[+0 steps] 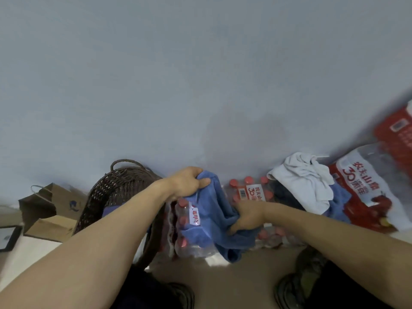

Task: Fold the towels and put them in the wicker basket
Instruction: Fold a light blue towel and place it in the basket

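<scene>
Nearest the camera, two dark shoes (298, 284) stand on the floor, below both bare forearms. Using the wicker basket (116, 192) as the landmark: it stands upright against the wall, and just to its right the blue towel (214, 219) lies bunched over packs of red-capped water bottles (252, 192). The right hand (247, 216) grips a bunched fold of that towel at its middle, fingers curled into the cloth. The left hand (189, 181) grips the towel's upper end, thumb pinching it, right beside the basket's rim. Something blue-violet shows inside the basket, though whether it is a folded towel I cannot tell. Further right of the basket, past the bottles, a crumpled white towel (305, 181) rests on another blue cloth (338, 201), next to a large printed plastic pack (367, 186). Left of the basket sit brown paper bags (51, 206).

The towel looks unfolded, so folding is probably just starting. The risk I see is the uneven bottle packs underneath: laid there, the cloth would likely sag between caps and fold crooked. Its loose lower corner hangs toward the floor and could drag or catch on a cap when lifted.
</scene>
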### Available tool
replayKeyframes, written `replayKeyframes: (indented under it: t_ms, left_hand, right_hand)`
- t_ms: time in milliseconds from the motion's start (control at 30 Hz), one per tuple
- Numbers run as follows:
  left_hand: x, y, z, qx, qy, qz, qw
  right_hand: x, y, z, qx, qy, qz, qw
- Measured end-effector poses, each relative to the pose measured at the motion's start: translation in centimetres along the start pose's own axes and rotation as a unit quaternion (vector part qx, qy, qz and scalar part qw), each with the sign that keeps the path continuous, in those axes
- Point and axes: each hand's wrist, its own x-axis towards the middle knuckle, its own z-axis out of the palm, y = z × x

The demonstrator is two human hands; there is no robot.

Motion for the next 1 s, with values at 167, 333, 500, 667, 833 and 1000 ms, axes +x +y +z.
replayKeyframes:
  t_ms: [167, 333, 500, 667, 833, 1000]
  left_hand:
    - [0.7, 3.0, 2.9, 0.084, -0.077, 0.034, 0.993]
    - [0.1, 4.1, 4.7, 0.108, -0.116, 0.033, 0.987]
    - [-0.3, 4.1, 5.0, 0.045, -0.093, 0.018, 0.994]
    - [-0.7, 3.8, 4.6, -0.021, -0.071, 0.004, 0.997]
    - [-0.9, 4.0, 3.9, -0.052, -0.077, -0.002, 0.996]
    - [-1.4, 4.0, 3.2, -0.096, -0.134, -0.021, 0.986]
  right_hand:
    - [-4.6, 3.1, 2.3, 0.15, 0.068, 0.039, 0.986]
    - [-6.2, 5.2, 6.6, 0.221, 0.23, 0.054, 0.946]
    - [-6.9, 4.3, 6.9, 0.344, 0.225, 0.026, 0.911]
    - [-8.0, 3.5, 5.7, 0.49, 0.217, -0.064, 0.842]
    - [-8.1, 2.7, 4.2, 0.557, 0.335, -0.076, 0.756]
    - [-8.5, 3.2, 2.7, 0.534, 0.441, -0.065, 0.718]
